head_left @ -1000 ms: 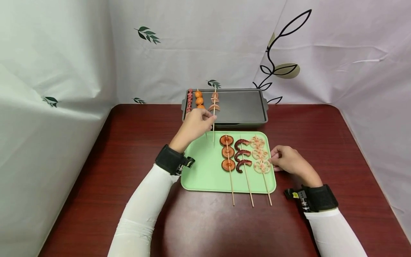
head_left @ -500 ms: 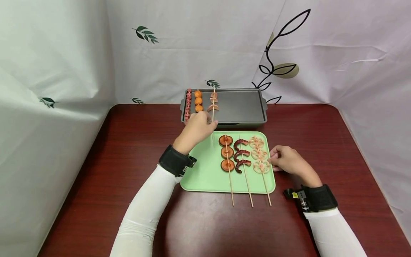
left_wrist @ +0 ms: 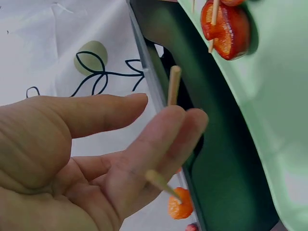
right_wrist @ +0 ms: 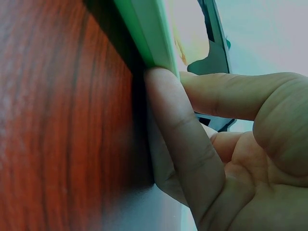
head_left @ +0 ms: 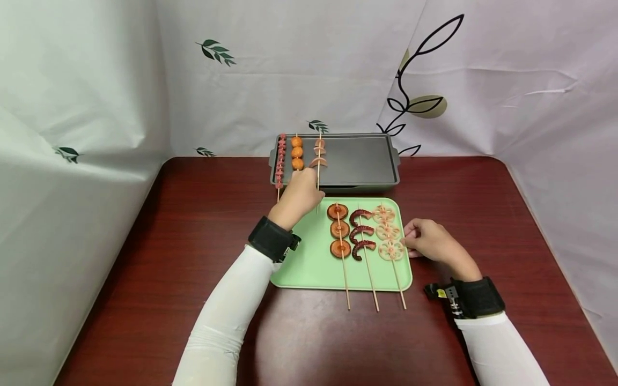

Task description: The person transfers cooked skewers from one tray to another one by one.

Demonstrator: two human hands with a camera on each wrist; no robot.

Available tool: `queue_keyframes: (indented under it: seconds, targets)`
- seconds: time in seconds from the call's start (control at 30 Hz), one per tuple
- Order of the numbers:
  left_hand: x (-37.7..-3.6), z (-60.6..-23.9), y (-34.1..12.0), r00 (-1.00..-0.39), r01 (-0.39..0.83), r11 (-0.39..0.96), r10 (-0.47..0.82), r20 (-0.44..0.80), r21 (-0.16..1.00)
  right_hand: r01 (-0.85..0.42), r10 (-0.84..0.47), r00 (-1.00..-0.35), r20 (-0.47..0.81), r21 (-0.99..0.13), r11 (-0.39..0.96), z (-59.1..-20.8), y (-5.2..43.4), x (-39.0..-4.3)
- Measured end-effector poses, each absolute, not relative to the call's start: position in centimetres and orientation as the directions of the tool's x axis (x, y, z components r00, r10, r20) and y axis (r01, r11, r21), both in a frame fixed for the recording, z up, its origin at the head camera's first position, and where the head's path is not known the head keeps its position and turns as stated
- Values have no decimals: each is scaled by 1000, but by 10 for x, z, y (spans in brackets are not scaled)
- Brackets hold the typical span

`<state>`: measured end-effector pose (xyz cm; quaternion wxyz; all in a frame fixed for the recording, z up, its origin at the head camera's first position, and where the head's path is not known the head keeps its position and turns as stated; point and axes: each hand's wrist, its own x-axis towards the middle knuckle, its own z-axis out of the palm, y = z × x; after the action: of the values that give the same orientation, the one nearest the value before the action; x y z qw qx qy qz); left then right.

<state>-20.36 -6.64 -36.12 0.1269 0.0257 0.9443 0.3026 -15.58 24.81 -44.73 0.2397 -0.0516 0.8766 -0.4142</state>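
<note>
My left hand point(head_left: 300, 194) is at the front edge of the dark grill pan point(head_left: 359, 161). In the left wrist view its thumb and fingers are parted, with a stick end point(left_wrist: 174, 85) just beyond the fingertips. That skewer, carrying pinkish curved slices point(head_left: 319, 152), lies over the pan. To its left are a skewer of orange balls point(head_left: 296, 153) and one of small pink-red pieces point(head_left: 280, 163). My right hand point(head_left: 432, 241) pinches the right rim of the light green tray point(head_left: 301, 268), thumb above and finger below.
On the tray lie skewers of brown mushroom slices point(head_left: 340, 229), dark red curled tentacle-like pieces point(head_left: 363, 232) and pale lotus root slices point(head_left: 388, 231). Their sticks overhang its front edge. The dark red table point(head_left: 203, 214) backs onto a white leaf-patterned cloth point(head_left: 270, 80).
My left hand, earlier pinching the stick of the pinkish-slice skewer, has let go and drawn slightly down toward me. The skewer lies over the pan. My right hand stays at the tray rim.
</note>
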Motion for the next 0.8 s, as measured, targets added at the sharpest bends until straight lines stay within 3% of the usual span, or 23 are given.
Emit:
queue_keyframes:
  seconds: [0.4,0.8]
  targets:
    - [-211,-372,-66,-972,-67,786,87,-217,615,126,-282,-878,-388,-753,646,-447,248,-156]
    - [-201,-375,-69,-988,-30,738,80,-131,674,104,-303,-871,-387,-748,656,-447,249,-156]
